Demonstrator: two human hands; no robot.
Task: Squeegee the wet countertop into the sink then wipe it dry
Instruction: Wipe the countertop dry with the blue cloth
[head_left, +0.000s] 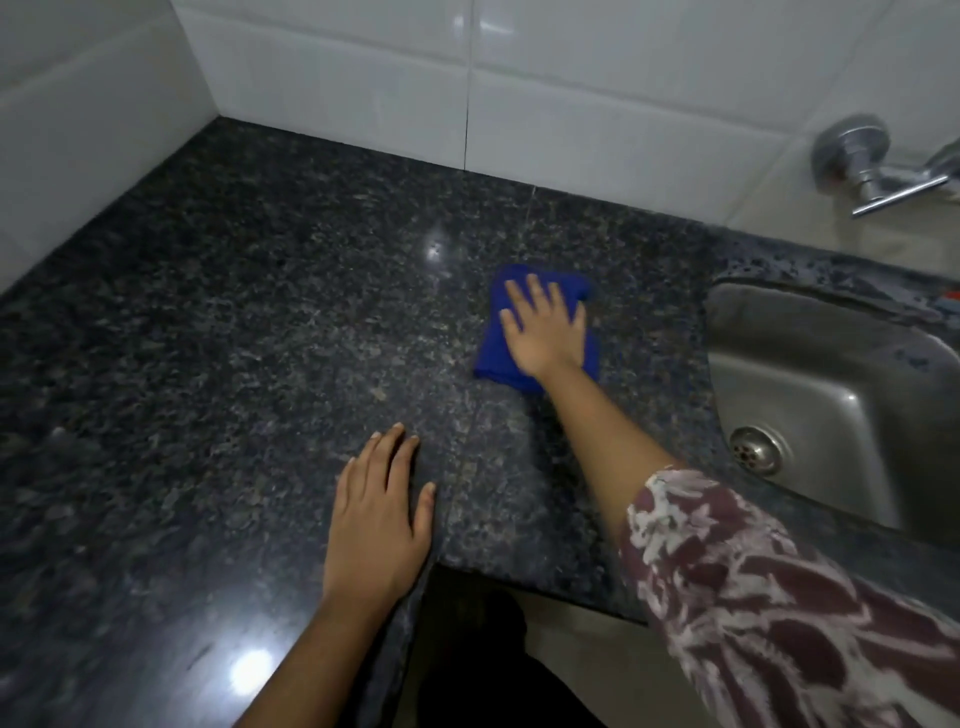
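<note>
Pressing flat with spread fingers, the right hand (545, 332) holds a folded blue cloth (535, 332) to the dark speckled granite table (260, 312) near the steel sink (831, 374); the left hand (376, 514) rests open at the front edge.

The tabletop (234, 322) is polished speckled dark granite, glossy with light glints. The blue cloth (493, 358) looks soft and matt. Sink (831, 374) and tap (857, 161) are brushed metal; wall tiles (337, 78) are glossy white.

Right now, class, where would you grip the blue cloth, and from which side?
I'd pinch the blue cloth at its near-left corner, from above on the left: it lies flat on the countertop, the right hand covers its middle, that corner sticks out.
</note>
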